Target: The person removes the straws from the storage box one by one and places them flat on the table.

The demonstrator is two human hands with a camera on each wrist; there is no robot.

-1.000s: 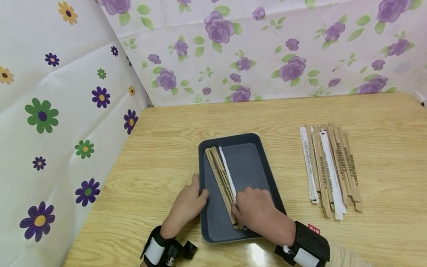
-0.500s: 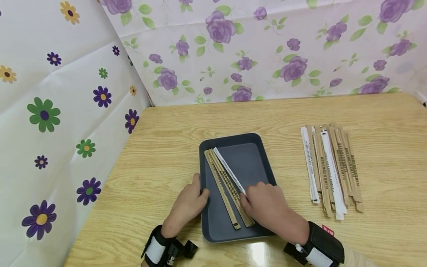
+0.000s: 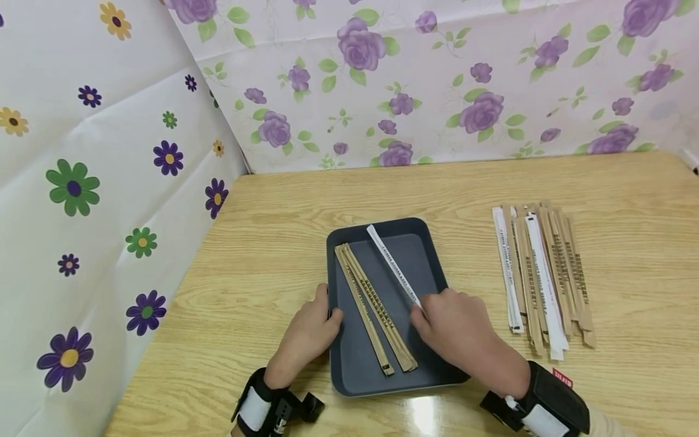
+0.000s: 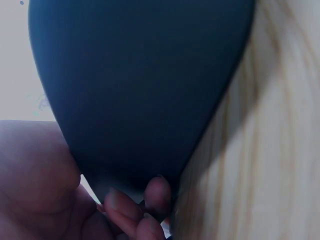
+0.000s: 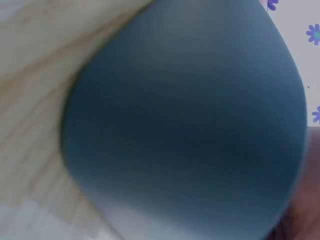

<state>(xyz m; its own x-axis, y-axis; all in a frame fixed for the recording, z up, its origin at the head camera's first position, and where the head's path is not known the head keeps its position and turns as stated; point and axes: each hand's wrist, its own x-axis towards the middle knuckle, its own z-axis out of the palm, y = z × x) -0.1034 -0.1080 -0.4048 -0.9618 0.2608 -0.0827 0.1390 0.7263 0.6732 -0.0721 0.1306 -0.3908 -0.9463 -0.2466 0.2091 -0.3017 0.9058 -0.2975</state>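
Observation:
A dark grey tray (image 3: pixel 417 258) lies on the wooden table. My left hand (image 3: pixel 306 331) grips its left rim, thumb over the edge; the left wrist view shows curled fingertips (image 4: pixel 120 206) against the tray's outer wall (image 4: pixel 140 90). Over the tray's right half, my right hand (image 3: pixel 461 328) pinches the lower end of a slim white paper-wrapped straw (image 3: pixel 394 267), whose far end slants up toward the back rim. Several brown paper-wrapped straws (image 3: pixel 379 309) lie on the left side of the tray floor. In the right wrist view, the tray wall (image 5: pixel 185 120) hides most of the hand.
To the right of the tray, a loose bundle of brown and white wrapped straws (image 3: pixel 537 279) lies on the table (image 3: pixel 262 243). A flowered cloth (image 3: pixel 306 91) hangs behind the table, and another (image 3: pixel 104 243) lines the left side.
My right hand has moved right, drawing the white straw away from the brown ones, which now lie fanned apart at their near ends. The left hand has kept its place on the tray.

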